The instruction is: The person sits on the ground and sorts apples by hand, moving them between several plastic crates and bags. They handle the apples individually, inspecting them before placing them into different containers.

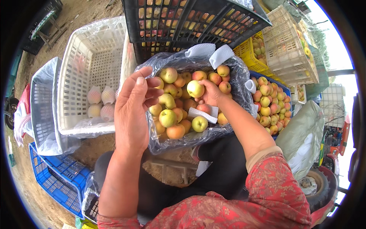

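My right hand [211, 93] grips a pale yellow-green apple [195, 89] above a crate lined with clear plastic film [241, 97] and full of loose apples [167, 118]. Raised over the crate's left edge, my left hand [137, 106] has its fingers apart and holds nothing. White foam net sleeves [221, 56] lie on the crate's far rim. Another foam sleeve [210, 116] lies among the apples, against a reddish one. In the white plastic crate [66, 94] to the left, several apples in foam nets [107, 95] sit at the near end, partly hidden by my left hand.
A black crate of apples [183, 21] stands beyond the lined crate. To the right are a blue crate of apples [271, 106], a yellow crate [245, 51] and a tilted white crate [286, 48]. Blue crates [60, 180] lie at the lower left. A tractor wheel [313, 187] stands at the right.
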Action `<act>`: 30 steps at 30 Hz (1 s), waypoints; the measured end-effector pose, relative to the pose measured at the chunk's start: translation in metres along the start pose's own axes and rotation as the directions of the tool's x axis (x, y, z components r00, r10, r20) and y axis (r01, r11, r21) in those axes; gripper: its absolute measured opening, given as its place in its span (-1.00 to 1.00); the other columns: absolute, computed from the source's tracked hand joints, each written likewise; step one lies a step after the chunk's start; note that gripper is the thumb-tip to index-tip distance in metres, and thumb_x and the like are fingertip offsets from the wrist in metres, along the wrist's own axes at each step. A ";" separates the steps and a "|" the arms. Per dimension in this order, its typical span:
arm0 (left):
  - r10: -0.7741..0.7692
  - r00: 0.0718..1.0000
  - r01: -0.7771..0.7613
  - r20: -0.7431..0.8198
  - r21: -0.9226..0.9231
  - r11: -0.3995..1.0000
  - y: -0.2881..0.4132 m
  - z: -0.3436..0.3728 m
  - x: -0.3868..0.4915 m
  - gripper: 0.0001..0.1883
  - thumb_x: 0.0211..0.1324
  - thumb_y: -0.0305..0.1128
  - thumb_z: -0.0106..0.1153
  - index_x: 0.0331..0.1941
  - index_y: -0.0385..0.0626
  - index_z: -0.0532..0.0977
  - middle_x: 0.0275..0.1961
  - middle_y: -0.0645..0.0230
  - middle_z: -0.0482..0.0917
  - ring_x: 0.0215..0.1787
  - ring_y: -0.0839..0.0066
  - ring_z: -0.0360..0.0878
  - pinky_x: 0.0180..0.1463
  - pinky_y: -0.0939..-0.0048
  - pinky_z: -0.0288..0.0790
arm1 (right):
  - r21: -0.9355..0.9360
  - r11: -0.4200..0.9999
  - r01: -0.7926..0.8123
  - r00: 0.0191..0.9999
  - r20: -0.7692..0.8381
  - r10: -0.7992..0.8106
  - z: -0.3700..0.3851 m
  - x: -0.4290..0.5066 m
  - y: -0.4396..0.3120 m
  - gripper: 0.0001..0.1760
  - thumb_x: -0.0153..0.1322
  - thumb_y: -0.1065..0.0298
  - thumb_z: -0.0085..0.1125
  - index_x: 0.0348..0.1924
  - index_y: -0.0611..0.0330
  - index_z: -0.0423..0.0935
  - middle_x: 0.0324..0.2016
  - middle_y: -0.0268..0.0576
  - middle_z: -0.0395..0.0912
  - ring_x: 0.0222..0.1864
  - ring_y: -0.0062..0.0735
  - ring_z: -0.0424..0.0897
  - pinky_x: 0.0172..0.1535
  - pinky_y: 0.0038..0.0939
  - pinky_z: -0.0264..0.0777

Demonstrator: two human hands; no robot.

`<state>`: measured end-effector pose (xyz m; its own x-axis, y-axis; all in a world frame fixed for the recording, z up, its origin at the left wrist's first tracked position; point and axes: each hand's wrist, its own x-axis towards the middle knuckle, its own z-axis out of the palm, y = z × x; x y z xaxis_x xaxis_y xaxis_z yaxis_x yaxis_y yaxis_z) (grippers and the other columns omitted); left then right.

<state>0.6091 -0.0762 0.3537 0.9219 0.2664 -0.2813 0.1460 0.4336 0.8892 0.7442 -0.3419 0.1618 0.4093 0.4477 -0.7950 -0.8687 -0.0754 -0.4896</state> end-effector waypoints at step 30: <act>-0.130 0.987 0.151 0.093 -0.272 0.950 -0.005 0.013 -0.003 -0.25 0.12 -0.44 0.30 0.37 -0.12 0.17 0.15 0.16 0.49 0.08 0.30 0.60 0.07 0.32 0.54 | -0.483 0.873 0.071 0.657 -0.636 -0.406 -0.114 -0.005 -0.045 -0.62 0.39 0.05 0.30 -0.40 0.19 0.45 -0.46 -0.29 0.45 -0.47 -0.43 0.41 -0.45 -0.31 0.34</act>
<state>0.6098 -0.0898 0.3550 0.9245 0.1262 -0.3598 0.1803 0.6868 0.7042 0.8129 -0.4427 0.1472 0.7985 -0.2420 -0.5512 -0.5941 -0.4644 -0.6568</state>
